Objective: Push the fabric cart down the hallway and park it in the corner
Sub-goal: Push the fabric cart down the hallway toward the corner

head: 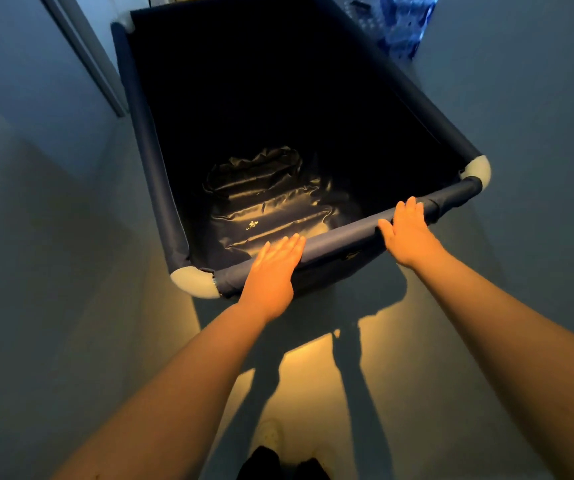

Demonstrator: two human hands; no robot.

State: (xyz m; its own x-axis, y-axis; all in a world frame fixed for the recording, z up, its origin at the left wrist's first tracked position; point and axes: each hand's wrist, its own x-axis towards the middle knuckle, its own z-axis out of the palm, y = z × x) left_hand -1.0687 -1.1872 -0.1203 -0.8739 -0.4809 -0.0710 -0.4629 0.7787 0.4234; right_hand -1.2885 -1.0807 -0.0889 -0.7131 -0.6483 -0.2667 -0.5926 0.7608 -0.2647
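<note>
The fabric cart is a deep navy bin with padded rails and white plastic corner pieces, filling the narrow hallway ahead of me. Its far end is near the top of the view. My left hand lies flat on the near rail, close to the left corner, fingers stretched out over the edge. My right hand rests palm-down on the same rail towards the right corner, fingers straight and thumb spread. Neither hand curls around the rail. A crumpled dark shiny bag lies on the cart's floor.
A wall with a door frame runs close along the cart's left side, and another wall along its right. A pack of plastic water bottles stands beyond the far right corner. My shoe shows on the floor below.
</note>
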